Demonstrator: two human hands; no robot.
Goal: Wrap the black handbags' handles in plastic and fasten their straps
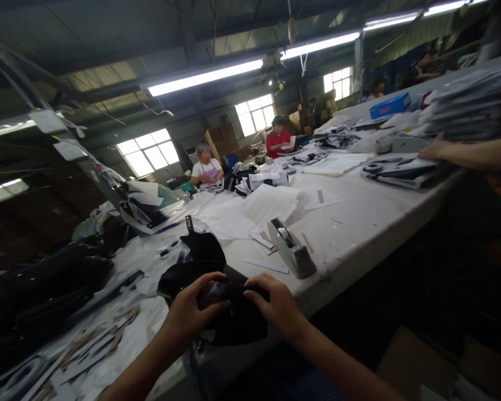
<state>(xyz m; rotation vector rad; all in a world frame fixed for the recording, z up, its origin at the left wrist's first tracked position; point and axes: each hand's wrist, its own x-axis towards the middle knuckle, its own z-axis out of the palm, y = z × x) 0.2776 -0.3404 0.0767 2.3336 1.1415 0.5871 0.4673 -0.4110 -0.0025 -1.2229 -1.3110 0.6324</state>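
Low in the middle of the head view, my two hands work on a glossy black bag-like piece (246,328) at the table's near edge. My left hand (194,306) is closed on its left side, thumb and fingers around a dark rounded part. On the other side, my right hand (275,303) pinches the upper edge between thumb and fingers. A black flap with a small metal end (188,224) rises behind. Its exact kind is unclear, and the underside is hidden. Just beyond my right hand stands a grey tape dispenser (291,249).
White sheets (271,203) and paper strips lie across the table (359,214). Cardboard scraps (96,345) and dark bundles (45,278) are at left. A co-worker's hand (432,149) rests by packed goods at right. Several people sit farther back.
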